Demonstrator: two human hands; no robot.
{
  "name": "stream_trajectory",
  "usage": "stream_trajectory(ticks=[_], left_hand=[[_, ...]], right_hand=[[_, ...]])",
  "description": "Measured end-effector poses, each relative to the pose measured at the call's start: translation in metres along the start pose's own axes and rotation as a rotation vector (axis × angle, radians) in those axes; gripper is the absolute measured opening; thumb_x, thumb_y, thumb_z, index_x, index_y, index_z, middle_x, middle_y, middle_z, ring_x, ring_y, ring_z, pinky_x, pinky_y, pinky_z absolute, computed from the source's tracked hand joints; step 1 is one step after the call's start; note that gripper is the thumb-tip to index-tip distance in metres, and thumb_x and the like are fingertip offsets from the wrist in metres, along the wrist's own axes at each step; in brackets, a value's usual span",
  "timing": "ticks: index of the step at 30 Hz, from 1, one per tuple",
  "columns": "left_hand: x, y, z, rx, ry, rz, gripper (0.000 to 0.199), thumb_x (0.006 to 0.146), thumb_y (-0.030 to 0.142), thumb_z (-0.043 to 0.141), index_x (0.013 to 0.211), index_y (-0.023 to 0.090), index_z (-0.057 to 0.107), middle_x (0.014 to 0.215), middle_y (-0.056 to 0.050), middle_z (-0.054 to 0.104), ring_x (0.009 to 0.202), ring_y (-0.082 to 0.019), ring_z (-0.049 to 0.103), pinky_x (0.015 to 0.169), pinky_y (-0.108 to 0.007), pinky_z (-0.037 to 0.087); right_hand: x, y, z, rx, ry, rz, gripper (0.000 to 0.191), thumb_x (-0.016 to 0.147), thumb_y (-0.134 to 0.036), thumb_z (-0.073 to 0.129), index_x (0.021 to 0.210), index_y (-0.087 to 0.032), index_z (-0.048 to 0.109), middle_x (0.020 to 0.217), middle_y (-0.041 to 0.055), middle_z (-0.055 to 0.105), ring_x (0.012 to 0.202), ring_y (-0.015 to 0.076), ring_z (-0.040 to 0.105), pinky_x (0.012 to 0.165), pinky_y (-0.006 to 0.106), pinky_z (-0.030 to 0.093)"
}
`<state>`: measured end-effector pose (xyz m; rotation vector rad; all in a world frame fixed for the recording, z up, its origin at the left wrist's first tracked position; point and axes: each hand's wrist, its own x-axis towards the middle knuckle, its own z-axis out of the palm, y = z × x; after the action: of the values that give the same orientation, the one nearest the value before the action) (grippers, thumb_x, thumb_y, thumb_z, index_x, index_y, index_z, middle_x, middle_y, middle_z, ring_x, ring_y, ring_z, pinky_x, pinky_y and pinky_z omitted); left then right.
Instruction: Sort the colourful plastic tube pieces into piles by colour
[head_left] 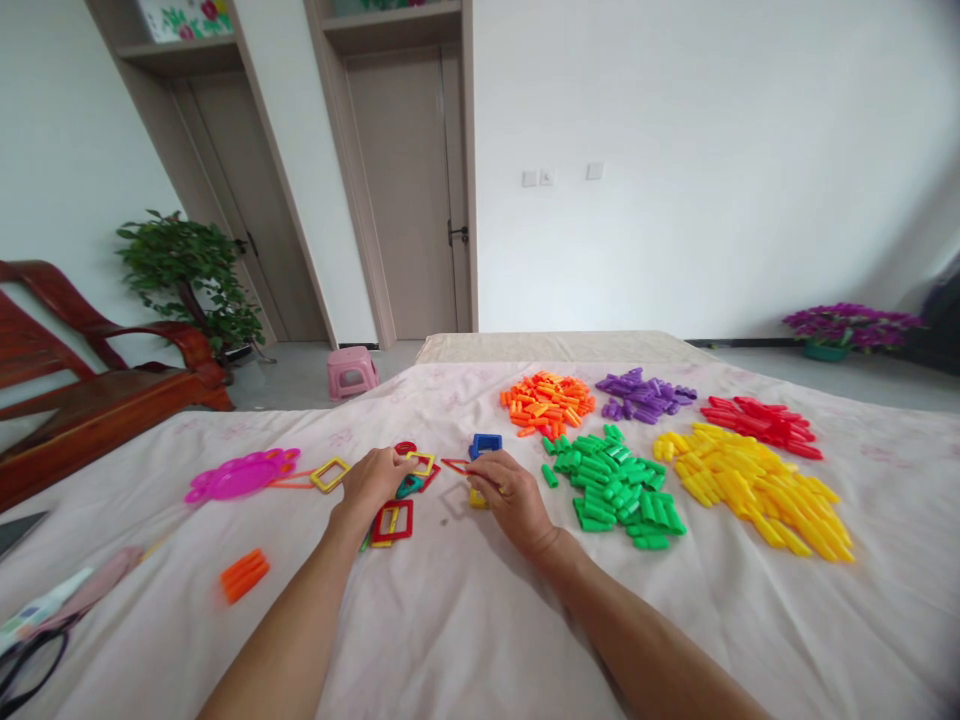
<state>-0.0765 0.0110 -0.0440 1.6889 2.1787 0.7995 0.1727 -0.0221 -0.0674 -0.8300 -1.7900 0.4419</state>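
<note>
Two bare forearms come in from the bottom edge of the head view, the right one (637,625) passing near the green pile (611,485). From where I sit, that is one hazard: a sideways sweep of the elbow or wrist could, I judge, scatter those loose sticks. The left hand (373,478) has thumb and fingers closed on a small yellow square frame (430,466), and the right hand (517,500) pinches a thin red triangle (454,461); both pieces sit above the middle of the cloth-covered table (450,620), apart from each other. Each grip looks slight, near an edge, so I would expect a piece to twist or slip if pressed off-centre. Right below the left fingers lie a teal piece (409,486) and, nearer me, a red square frame (409,520) over something yellow; lowering the hand carelessly could knock that cluster. A blue frame (486,440) and another yellow piece (476,498) lie close around the right fingertips, partly hidden, so I could nudge either without seeing it. Wrinkles in the cloth might tip anything set down there, and a drag of the wrist could pull the cloth and shift the loose pieces together.
</note>
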Motion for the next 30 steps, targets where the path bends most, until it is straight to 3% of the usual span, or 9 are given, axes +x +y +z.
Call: stream_trajectory(ticks=[2, 5, 8, 12, 17, 30], left_hand=[[0.002, -0.001, 0.003, -0.068, -0.005, -0.002, 0.036, 0.065, 0.059, 0.074, 0.056, 0.025, 0.067, 0.063, -0.008, 0.068, 0.07, -0.028, 0.064, 0.063, -0.031, 0.034], [0.001, 0.006, 0.006, -0.217, -0.017, 0.049, 0.028, 0.067, 0.051, 0.075, 0.064, 0.023, 0.069, 0.068, -0.005, 0.071, 0.069, -0.023, 0.063, 0.061, -0.028, 0.035], [-0.01, 0.022, 0.009, -0.467, -0.186, 0.079, 0.032, 0.07, 0.05, 0.075, 0.072, 0.019, 0.068, 0.069, -0.003, 0.069, 0.064, -0.017, 0.06, 0.058, -0.026, 0.038], [-0.029, 0.043, 0.011, -0.796, -0.448, -0.017, 0.043, 0.069, 0.054, 0.081, 0.082, 0.016, 0.066, 0.07, -0.002, 0.067, 0.063, -0.013, 0.06, 0.058, -0.023, 0.043], [-0.039, 0.049, 0.008, -1.012, -0.616, -0.106, 0.044, 0.067, 0.048, 0.088, 0.088, 0.015, 0.066, 0.08, -0.004, 0.07, 0.072, -0.012, 0.066, 0.067, -0.022, 0.052], [-0.043, 0.049, 0.006, -0.952, -0.62, -0.021, 0.041, 0.068, 0.046, 0.087, 0.087, 0.014, 0.07, 0.085, -0.006, 0.072, 0.078, -0.015, 0.068, 0.074, -0.026, 0.054]], right_hand=[[-0.001, 0.0, 0.001, -0.045, -0.015, -0.009, 0.021, 0.098, -0.029, 0.058, 0.1, -0.024, 0.078, 0.098, 0.007, 0.072, 0.091, 0.0185, 0.069, 0.081, 0.029, 0.056], [-0.002, -0.001, 0.002, -0.109, -0.022, -0.009, 0.02, 0.098, -0.03, 0.059, 0.101, -0.026, 0.079, 0.096, 0.0054, 0.071, 0.088, 0.0175, 0.068, 0.079, 0.028, 0.055], [-0.003, -0.001, 0.003, -0.156, -0.022, -0.013, 0.018, 0.098, -0.031, 0.061, 0.102, -0.027, 0.078, 0.095, 0.0049, 0.07, 0.086, 0.0169, 0.068, 0.078, 0.026, 0.054], [-0.003, 0.001, 0.004, -0.211, -0.032, -0.035, 0.019, 0.099, -0.033, 0.061, 0.102, -0.026, 0.078, 0.095, 0.0055, 0.068, 0.086, 0.0163, 0.066, 0.079, 0.026, 0.054], [-0.003, 0.001, 0.003, -0.288, -0.068, -0.059, 0.021, 0.1, -0.035, 0.059, 0.103, -0.025, 0.077, 0.096, 0.0057, 0.066, 0.084, 0.0148, 0.066, 0.076, 0.023, 0.053], [-0.002, -0.007, 0.002, -0.441, -0.175, -0.16, 0.022, 0.102, -0.028, 0.053, 0.099, -0.023, 0.074, 0.092, 0.0056, 0.064, 0.076, 0.0143, 0.059, 0.069, 0.024, 0.048]])
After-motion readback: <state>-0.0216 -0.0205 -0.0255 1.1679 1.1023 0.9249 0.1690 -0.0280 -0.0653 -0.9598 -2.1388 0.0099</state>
